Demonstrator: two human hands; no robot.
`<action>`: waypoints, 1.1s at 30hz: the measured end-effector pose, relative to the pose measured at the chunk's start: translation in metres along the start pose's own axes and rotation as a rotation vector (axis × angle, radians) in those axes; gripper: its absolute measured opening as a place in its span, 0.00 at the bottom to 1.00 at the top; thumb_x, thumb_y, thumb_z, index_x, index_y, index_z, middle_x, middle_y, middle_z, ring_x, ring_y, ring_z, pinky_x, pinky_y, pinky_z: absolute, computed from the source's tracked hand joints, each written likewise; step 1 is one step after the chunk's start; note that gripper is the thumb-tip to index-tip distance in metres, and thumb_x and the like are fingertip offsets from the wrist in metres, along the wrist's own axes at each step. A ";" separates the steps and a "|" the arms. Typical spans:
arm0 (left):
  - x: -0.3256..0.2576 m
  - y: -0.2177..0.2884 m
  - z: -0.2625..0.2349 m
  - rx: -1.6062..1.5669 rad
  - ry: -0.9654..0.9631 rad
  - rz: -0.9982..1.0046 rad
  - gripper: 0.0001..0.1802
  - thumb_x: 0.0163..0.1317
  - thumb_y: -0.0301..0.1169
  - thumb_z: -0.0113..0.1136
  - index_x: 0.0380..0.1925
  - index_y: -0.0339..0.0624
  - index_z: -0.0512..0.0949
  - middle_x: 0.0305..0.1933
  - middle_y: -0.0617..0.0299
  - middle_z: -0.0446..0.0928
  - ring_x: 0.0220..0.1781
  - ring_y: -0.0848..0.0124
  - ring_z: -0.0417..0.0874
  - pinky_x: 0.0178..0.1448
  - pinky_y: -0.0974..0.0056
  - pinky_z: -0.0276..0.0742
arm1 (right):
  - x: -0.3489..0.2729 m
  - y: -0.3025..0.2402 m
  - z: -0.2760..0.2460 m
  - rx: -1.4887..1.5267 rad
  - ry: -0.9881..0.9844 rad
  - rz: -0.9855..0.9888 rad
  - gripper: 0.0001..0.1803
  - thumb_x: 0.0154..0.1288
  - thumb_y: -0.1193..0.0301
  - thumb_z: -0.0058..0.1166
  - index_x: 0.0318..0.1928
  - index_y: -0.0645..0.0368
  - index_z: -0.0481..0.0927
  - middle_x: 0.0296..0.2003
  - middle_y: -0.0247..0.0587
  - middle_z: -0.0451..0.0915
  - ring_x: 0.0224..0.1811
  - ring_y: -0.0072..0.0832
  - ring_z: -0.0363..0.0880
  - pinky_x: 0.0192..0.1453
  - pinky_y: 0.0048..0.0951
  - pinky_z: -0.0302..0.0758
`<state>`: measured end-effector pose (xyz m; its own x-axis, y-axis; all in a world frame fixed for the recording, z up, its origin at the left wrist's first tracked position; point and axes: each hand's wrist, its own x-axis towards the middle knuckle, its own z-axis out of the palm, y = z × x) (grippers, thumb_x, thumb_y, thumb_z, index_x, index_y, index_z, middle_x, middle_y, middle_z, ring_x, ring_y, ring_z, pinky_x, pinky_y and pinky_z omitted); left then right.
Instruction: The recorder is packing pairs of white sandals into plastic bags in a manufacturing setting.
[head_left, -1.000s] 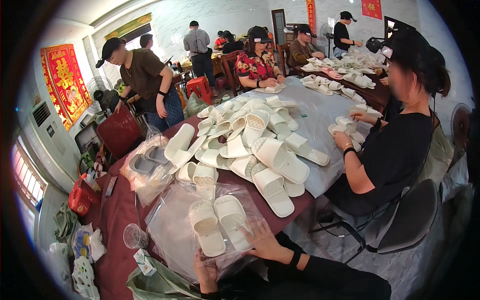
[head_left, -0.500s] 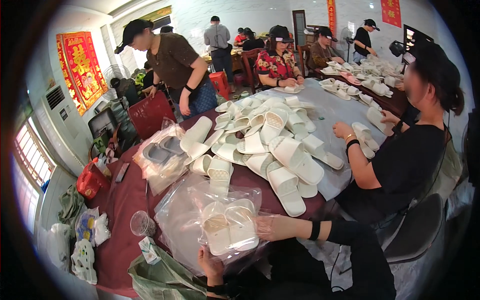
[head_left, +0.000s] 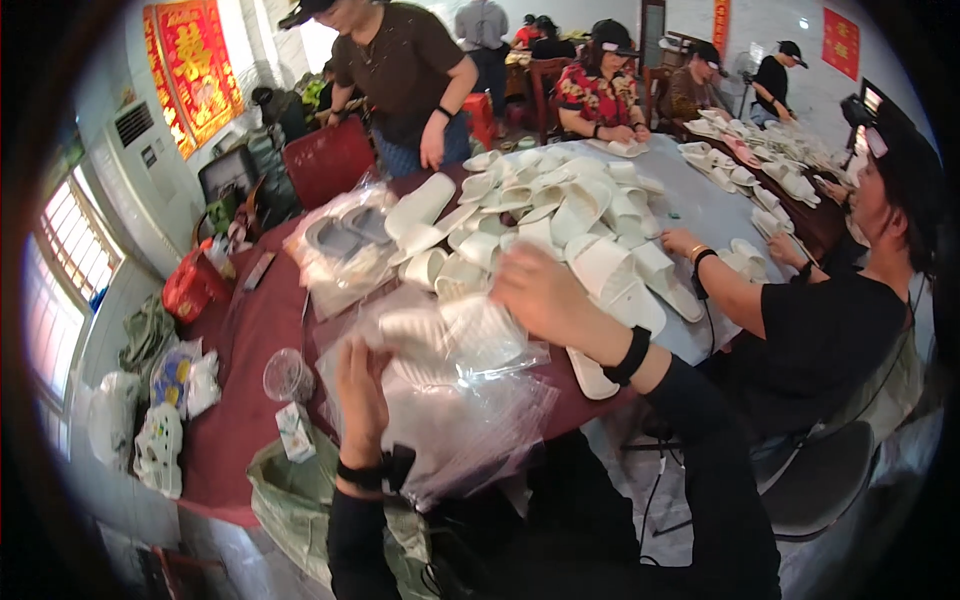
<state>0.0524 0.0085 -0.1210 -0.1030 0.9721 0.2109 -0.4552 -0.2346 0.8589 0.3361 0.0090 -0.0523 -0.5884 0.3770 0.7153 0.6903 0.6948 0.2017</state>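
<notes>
A pair of white slippers [head_left: 455, 335] in a clear plastic bag lies in front of me, partly blurred by motion. At its left side is my left hand [head_left: 362, 398], fingers stretched up and open beside the bag. My right hand [head_left: 550, 295] is over the right edge of the bagged pair, its fingers smeared, so I cannot tell whether they grip it. Flat clear plastic bags [head_left: 480, 420] lie in a stack under and in front of the pair. Beyond my hands rises a large heap of loose white slippers [head_left: 580, 205].
Grey slippers [head_left: 345, 235] in clear bags lie left of the heap. On the maroon tablecloth [head_left: 235, 400] stand a clear plastic cup [head_left: 288, 375] and a small white box [head_left: 295, 432]. A co-worker [head_left: 820, 330] sits close on the right; another person [head_left: 405, 90] stands across the table.
The bagged slippers have moved up and away from me, onto the far part of the bag stack. Both hands have risen with them, the right now above their right edge. The view has shifted.
</notes>
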 end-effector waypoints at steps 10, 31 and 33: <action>0.022 0.118 0.004 0.461 0.023 0.236 0.12 0.70 0.35 0.47 0.28 0.42 0.72 0.25 0.64 0.75 0.25 0.80 0.74 0.30 0.75 0.67 | 0.023 -0.042 0.004 -0.004 0.322 0.336 0.14 0.52 0.67 0.62 0.40 0.54 0.78 0.49 0.40 0.71 0.56 0.41 0.66 0.58 0.49 0.57; -0.021 0.217 -0.041 0.496 0.002 0.119 0.08 0.68 0.37 0.47 0.36 0.45 0.72 0.31 0.69 0.75 0.37 0.75 0.79 0.45 0.69 0.75 | -0.091 -0.176 0.130 0.534 -0.238 0.545 0.57 0.52 0.51 0.63 0.69 0.68 0.41 0.66 0.64 0.51 0.67 0.56 0.52 0.68 0.47 0.54; -0.030 0.221 -0.053 0.407 -0.058 0.113 0.09 0.68 0.35 0.48 0.39 0.43 0.72 0.34 0.66 0.76 0.41 0.73 0.79 0.49 0.67 0.76 | -0.085 -0.178 0.130 0.560 -0.259 0.540 0.58 0.52 0.50 0.63 0.69 0.67 0.42 0.66 0.64 0.51 0.67 0.56 0.53 0.68 0.47 0.54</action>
<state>-0.0923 -0.0723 0.0374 -0.0773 0.9409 0.3298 -0.0562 -0.3344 0.9408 0.2085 -0.0670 -0.2357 -0.3611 0.8291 0.4268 0.6343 0.5539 -0.5393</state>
